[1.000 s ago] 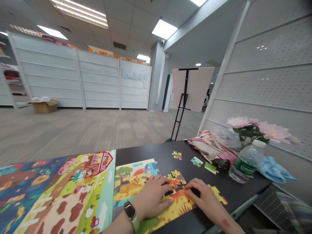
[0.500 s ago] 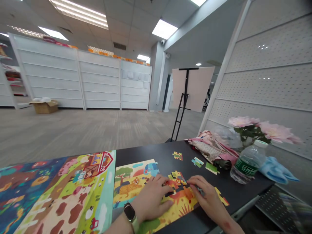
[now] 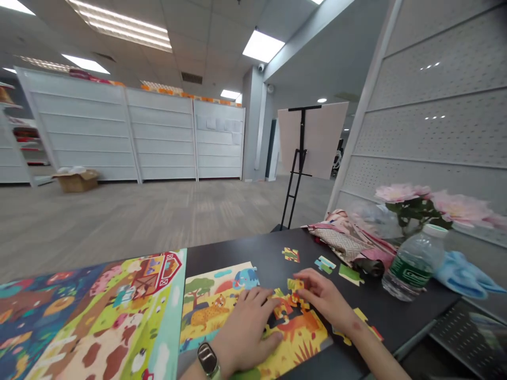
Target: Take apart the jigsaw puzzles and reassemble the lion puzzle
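A partly assembled animal jigsaw puzzle with a cheetah and an elephant lies on the black table. My left hand, wearing a watch on its wrist, rests flat across the middle of it, fingers spread. At the puzzle's upper right, my right hand pinches a yellow and orange puzzle piece between thumb and fingers. Other orange pieces touch or lie close beside that one; which of them are joined I cannot tell. A dark gap shows in the puzzle between my hands.
Loose pieces lie beyond and right of my right hand, among them a brown-green piece, a pale blue piece and a green piece. A water bottle, a patterned cloth and flowers stand at right. Finished-looking farm picture lies left.
My right hand has moved up and left from the puzzle's right edge to the yellow and orange pieces. My left hand stays on the puzzle. The view has shifted slightly.
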Tool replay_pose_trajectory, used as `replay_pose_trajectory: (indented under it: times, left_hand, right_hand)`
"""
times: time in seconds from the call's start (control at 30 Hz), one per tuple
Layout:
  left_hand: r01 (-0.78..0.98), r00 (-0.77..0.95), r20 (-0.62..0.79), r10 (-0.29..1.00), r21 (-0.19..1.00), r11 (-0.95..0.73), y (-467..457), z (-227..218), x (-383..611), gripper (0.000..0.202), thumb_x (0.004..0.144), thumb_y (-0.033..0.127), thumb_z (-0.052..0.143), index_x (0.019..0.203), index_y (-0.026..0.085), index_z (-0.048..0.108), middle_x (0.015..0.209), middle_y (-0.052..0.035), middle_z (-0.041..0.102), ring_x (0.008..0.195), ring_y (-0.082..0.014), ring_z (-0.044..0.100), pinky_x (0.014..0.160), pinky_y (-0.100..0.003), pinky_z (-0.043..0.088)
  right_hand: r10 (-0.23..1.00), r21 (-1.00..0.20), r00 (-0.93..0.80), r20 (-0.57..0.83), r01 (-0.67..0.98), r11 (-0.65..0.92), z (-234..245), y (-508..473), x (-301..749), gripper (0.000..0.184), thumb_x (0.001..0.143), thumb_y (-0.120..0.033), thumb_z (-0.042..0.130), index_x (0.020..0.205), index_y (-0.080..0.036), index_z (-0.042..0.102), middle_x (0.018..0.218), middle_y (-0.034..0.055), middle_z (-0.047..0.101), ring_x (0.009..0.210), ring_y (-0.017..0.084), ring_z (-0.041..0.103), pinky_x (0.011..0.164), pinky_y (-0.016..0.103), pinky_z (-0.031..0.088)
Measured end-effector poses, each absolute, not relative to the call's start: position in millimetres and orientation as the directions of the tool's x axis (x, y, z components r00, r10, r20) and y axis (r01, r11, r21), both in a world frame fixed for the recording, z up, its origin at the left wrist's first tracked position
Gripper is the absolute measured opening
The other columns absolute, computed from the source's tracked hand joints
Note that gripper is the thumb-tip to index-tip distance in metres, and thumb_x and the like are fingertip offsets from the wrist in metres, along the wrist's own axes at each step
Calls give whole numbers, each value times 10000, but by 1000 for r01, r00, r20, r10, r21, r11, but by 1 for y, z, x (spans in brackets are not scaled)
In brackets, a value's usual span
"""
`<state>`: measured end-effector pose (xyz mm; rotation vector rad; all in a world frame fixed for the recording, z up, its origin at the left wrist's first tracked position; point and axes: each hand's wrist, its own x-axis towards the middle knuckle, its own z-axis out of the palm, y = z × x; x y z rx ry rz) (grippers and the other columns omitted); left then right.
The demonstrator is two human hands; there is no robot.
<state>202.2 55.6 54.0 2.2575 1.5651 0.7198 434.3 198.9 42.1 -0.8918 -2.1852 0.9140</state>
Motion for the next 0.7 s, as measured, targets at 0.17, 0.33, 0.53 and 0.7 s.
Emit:
replay_pose_trajectory:
  times: [0.17,0.33,0.53,0.7]
  left_hand:
    - [815,200,225,954,502,-289,69,58,209,306,865,317,636,1168,280,643,1204,-41,629,1133,-284,521,1029,-467,401]
    - [868,224,184,957,408,-281,82,69,215,221,825,319,651,1032,245,676,1050,-61,652,1020,-285,571,898,-408,472]
    - [863,288,195,938,372,-342,82,74,211,170,878,285,579,1015,241,671,990,-51,683,986,-266,601,880,-380,470]
    - [830,274,205,940,442,-339,77,67,213,238,858,257,619,1079,290,703,1100,-30,649,1046,-243,576,934,-357,453]
  right_hand:
    - [768,-843,-602,219,279,460,38,202,438,303,893,-415,602,1086,-193,672,990,53,649,689,140,588,612,270,505]
    - [753,-736,-572,325,347,581,38,203,434,183,922,-336,574,1005,-216,685,952,35,664,750,156,616,674,276,492]
    - [703,-632,-610,364,393,668,40,201,431,126,927,-264,563,951,-228,681,960,28,670,805,166,622,749,287,476]
    - [688,-629,-623,372,376,681,45,195,430,119,912,-218,566,941,-221,681,976,31,676,838,169,627,776,284,470]
